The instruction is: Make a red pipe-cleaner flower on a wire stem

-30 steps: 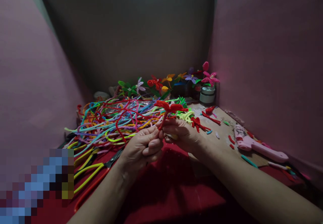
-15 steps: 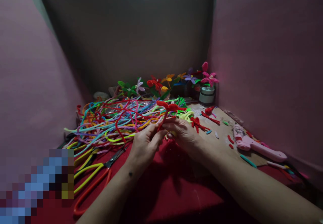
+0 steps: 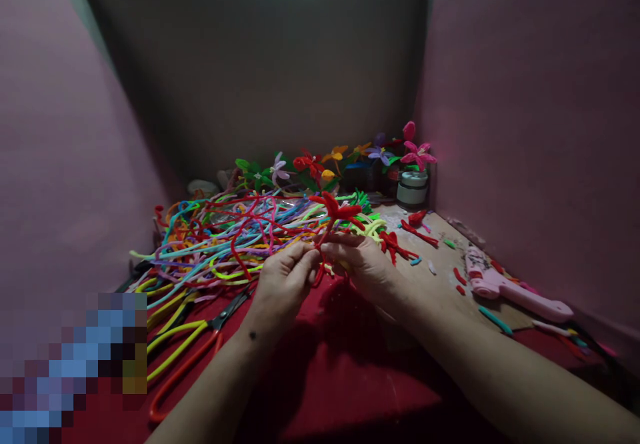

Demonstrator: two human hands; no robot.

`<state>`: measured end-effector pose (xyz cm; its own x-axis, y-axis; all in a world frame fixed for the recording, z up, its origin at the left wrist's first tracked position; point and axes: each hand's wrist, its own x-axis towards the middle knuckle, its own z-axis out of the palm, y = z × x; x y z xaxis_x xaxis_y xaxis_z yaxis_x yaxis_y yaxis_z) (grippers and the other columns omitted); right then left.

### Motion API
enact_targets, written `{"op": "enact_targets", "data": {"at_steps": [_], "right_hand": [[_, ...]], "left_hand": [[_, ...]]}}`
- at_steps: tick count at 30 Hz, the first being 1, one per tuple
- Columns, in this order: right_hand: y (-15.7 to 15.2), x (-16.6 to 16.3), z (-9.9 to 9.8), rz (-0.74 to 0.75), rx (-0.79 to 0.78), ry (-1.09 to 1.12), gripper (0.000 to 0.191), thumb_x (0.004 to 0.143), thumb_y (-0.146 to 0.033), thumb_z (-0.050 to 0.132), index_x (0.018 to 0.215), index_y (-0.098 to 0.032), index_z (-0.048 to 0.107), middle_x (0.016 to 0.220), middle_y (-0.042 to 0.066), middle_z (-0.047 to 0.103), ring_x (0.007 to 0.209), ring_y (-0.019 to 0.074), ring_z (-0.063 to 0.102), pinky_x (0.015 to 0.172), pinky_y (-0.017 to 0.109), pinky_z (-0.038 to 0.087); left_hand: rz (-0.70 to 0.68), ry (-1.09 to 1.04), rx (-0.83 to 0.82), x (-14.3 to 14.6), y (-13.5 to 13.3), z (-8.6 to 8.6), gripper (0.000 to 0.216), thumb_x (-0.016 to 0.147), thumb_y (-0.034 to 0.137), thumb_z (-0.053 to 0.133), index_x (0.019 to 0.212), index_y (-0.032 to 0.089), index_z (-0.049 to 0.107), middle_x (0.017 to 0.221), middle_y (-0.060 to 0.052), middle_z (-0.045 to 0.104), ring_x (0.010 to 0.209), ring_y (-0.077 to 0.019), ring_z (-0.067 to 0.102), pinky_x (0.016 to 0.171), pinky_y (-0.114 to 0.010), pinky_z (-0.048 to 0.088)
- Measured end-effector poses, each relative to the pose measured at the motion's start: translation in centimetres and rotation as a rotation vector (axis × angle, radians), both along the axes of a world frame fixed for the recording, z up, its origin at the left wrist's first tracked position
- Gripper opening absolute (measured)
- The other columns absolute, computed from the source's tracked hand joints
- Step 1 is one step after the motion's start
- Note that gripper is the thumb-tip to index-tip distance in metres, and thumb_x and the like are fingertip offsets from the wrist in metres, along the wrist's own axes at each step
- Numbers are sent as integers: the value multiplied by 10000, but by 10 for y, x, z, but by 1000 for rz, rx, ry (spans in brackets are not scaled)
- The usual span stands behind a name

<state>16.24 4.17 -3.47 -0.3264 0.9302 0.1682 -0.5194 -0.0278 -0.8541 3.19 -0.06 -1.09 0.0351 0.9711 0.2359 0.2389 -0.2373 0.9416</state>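
Both hands meet at the middle of the view over a red cloth (image 3: 350, 377). My left hand (image 3: 283, 284) and my right hand (image 3: 363, 264) pinch the stem of a red pipe-cleaner flower (image 3: 334, 209), whose petals stand up just above the fingers. The fingers of both hands are closed on the stem. Right behind the hands lies a big tangle of pipe cleaners (image 3: 225, 237) in many colours.
Pliers with yellow and orange handles (image 3: 185, 351) lie left of my left forearm. A pink glue gun (image 3: 510, 287) rests at the right by the pink wall. Finished flowers (image 3: 380, 154) and a small jar (image 3: 412, 188) stand at the back. Red scraps (image 3: 397, 244) litter the board.
The left hand has turned and its fingers have shifted along the stem. The red flower has twisted a little, its petals now pointing up and spread.
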Motion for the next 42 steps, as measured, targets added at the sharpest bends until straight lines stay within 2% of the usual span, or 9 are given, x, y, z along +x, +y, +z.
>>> {"op": "enact_targets", "data": {"at_steps": [5, 10, 12, 15, 20, 26, 33, 37, 42], "right_hand": [[1, 3, 1, 113, -16, 48, 175, 606, -214, 728, 772, -160, 716, 613, -2, 614, 502, 65, 459, 457, 197, 301], [1, 2, 2, 135, 4, 61, 170, 612, -206, 715, 772, -148, 711, 618, 3, 626, 520, 72, 489, 490, 206, 334], [1, 1, 1, 111, 18, 69, 174, 611, -200, 714, 777, -148, 712, 645, 5, 636, 541, 76, 501, 517, 213, 350], [2, 0, 0, 53, 30, 67, 155, 620, -194, 705, 768, -148, 712, 618, -7, 622, 484, 55, 444, 479, 208, 317], [1, -1, -1, 9, -2, 65, 140, 609, -193, 704, 744, -157, 711, 632, -5, 626, 481, 57, 434, 474, 212, 312], [-4, -3, 1, -44, 48, 0, 115, 637, -221, 703, 739, -170, 715, 612, -15, 605, 513, 68, 423, 536, 230, 345], [-7, 0, 5, -23, 111, -54, 117, 637, -238, 723, 733, -174, 704, 626, -22, 596, 551, 73, 452, 580, 237, 369], [-8, 0, 8, 12, 146, -37, 187, 600, -199, 747, 781, -195, 703, 755, -4, 640, 695, 118, 535, 701, 281, 421], [-5, 0, 3, -9, 141, 19, 200, 609, -213, 743, 804, -227, 706, 750, -7, 654, 689, 129, 541, 688, 290, 422]], "left_hand": [[-273, -414, -306, -5, 3, 4, 208, 792, 340, 553, 696, 164, 500, 468, 83, 373, 335, -20, 239, 332, -147, 233], [-392, -498, -399, -9, 5, 2, 201, 800, 347, 546, 747, 154, 536, 469, 94, 330, 330, -8, 168, 311, -134, 212], [-352, -413, -352, -8, 4, 3, 219, 800, 362, 539, 727, 155, 533, 473, 84, 359, 326, -17, 212, 321, -148, 244], [-154, -113, -135, -3, 1, 3, 269, 813, 380, 501, 664, 159, 536, 496, 39, 455, 361, -58, 359, 378, -184, 311], [185, 375, 314, 1, 0, -8, 265, 735, 330, 609, 973, 216, 624, 771, -47, 634, 680, -182, 567, 637, -247, 398], [182, 438, 436, -5, 3, -18, 113, 751, 216, 571, 816, 224, 663, 734, -54, 614, 669, -178, 542, 657, -233, 353], [193, 314, 387, -2, -4, -4, 131, 745, 185, 558, 635, 216, 621, 510, 29, 453, 484, -111, 379, 532, -208, 289], [159, 257, 265, -3, -5, 0, 130, 775, 249, 537, 699, 204, 633, 540, 29, 478, 507, -104, 390, 524, -202, 307], [40, 7, 47, -2, -3, 5, 197, 754, 315, 583, 618, 172, 578, 493, 46, 409, 441, -67, 324, 425, -186, 261]]}}
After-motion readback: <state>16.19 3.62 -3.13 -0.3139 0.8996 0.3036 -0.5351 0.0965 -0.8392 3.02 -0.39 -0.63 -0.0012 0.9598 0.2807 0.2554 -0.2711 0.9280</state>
